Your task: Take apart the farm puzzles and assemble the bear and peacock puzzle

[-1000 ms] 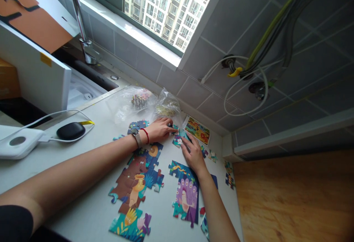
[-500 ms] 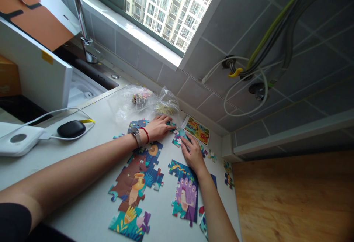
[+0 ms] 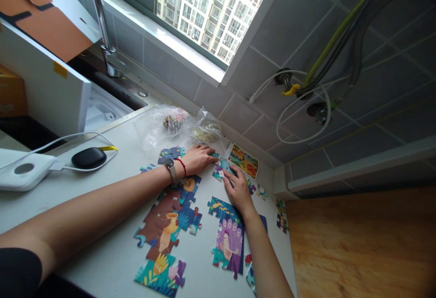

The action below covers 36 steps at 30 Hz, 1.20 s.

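My left hand (image 3: 199, 159), with a watch and a red cord at its wrist, reaches across the table. Its fingertips grip a small teal jigsaw puzzle piece (image 3: 215, 154), while its thumb is hidden. Just right of it lie joined teal and purple puzzle pieces (image 3: 218, 171). Fingers apart, my right hand (image 3: 239, 190) rests its fingertips on the right edge of these pieces. A joined section with a brown bear (image 3: 163, 214) lies below my left hand. The peacock section (image 3: 229, 239) is beside my right forearm, which covers part of it.
Behind the hands lie two clear plastic bags (image 3: 206, 127) of pieces and a picture card (image 3: 243, 159). Loose pieces (image 3: 261, 192) lie near the table's right edge. A black oval device (image 3: 88, 157) and a white charger (image 3: 25, 171) with a cable sit at left, near the sink (image 3: 112, 90).
My left hand has moved slightly right with the small piece, closer to the joined pieces by my right hand. My right hand has hardly moved. The view has shifted a little.
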Each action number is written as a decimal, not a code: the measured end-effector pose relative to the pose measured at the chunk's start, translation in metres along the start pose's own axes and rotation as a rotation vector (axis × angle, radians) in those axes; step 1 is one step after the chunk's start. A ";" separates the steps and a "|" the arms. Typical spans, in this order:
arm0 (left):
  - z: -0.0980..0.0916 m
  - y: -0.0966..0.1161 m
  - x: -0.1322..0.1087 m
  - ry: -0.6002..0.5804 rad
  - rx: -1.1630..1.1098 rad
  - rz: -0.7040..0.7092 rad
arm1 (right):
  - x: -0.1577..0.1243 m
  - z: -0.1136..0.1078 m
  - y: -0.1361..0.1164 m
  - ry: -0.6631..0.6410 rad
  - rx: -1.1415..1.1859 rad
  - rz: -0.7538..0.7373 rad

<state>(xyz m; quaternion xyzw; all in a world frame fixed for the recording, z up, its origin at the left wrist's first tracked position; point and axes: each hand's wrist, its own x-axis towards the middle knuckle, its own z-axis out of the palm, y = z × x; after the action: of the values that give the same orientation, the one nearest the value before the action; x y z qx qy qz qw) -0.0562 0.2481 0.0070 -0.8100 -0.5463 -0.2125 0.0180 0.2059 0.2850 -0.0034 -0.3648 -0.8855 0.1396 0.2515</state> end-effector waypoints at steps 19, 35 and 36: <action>-0.010 0.001 0.002 -0.060 0.063 -0.043 | 0.000 0.000 0.002 0.003 0.007 0.014; -0.011 -0.001 0.004 -0.077 -0.128 0.063 | 0.003 -0.018 0.002 -0.057 0.140 0.071; -0.012 0.000 0.004 -0.088 -0.135 0.073 | 0.004 -0.021 0.002 -0.073 0.145 0.086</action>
<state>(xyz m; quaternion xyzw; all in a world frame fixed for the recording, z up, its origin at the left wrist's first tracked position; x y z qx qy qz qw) -0.0584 0.2485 0.0195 -0.8374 -0.5010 -0.2121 -0.0528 0.2158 0.2906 0.0147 -0.3779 -0.8652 0.2272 0.2388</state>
